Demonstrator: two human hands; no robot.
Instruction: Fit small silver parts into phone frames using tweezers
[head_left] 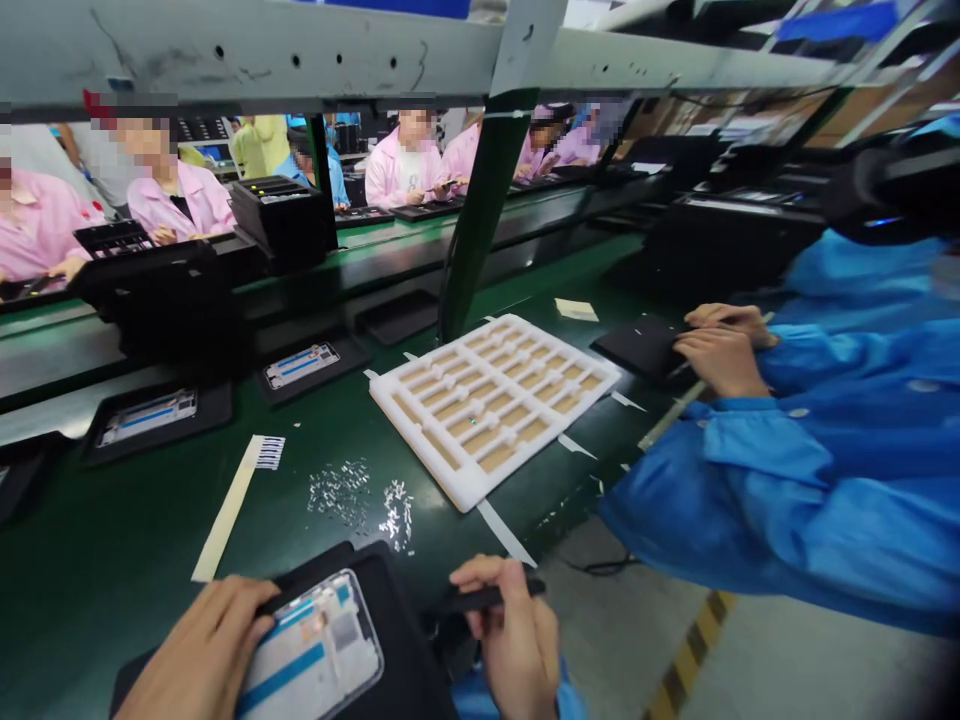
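Note:
My left hand [206,650] rests on a black tray [409,640], its fingers together at the left edge of a silver phone frame [315,655] with blue strips. To the right of the tray, my right hand [510,625] holds a dark pen-like tool [487,597] between thumb and fingers, clear of the phone frame. Beyond the tray, small silver pieces [396,512] lie in two loose piles on the green table [292,530]. A cream strip [229,510] with a row of small dark pieces at its end lies left of them.
A white grid tray [480,478] is taped to the table ahead. Black trays with phone frames [302,364] stand at the left. On the right, a person in blue sleeves [787,440] works over a black tray [637,345]. People in pink sit across the line, behind a green post [487,210].

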